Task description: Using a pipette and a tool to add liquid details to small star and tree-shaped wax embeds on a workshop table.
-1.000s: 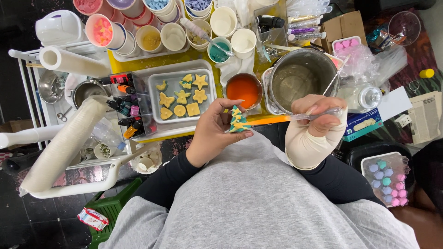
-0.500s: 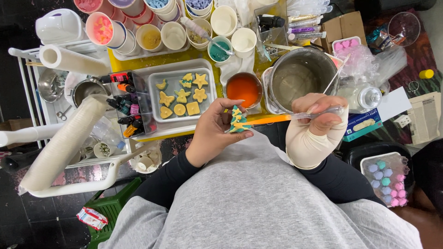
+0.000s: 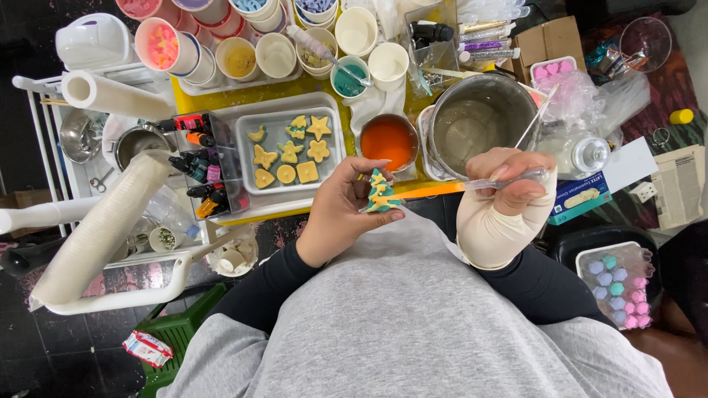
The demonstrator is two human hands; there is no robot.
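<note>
- The left hand [image 3: 339, 214] is pinching one small tree-shaped piece [image 3: 381, 193], teal with yellow stripes, over the lap.
- The right hand [image 3: 509, 180] is gripping one clear plastic pipette [image 3: 509, 179], orange liquid filling its tip.
- Seven matte yellow shapes are lying in the grey metal tray [image 3: 248, 124].

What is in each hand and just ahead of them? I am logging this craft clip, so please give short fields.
left hand: holds a small teal and yellow tree-shaped piece
right hand: grips a clear pipette with an orange-filled tip pointing at the tree
ahead: cup of orange liquid, large metal pot
tray: yellow moulded shapes, stars among them
</note>
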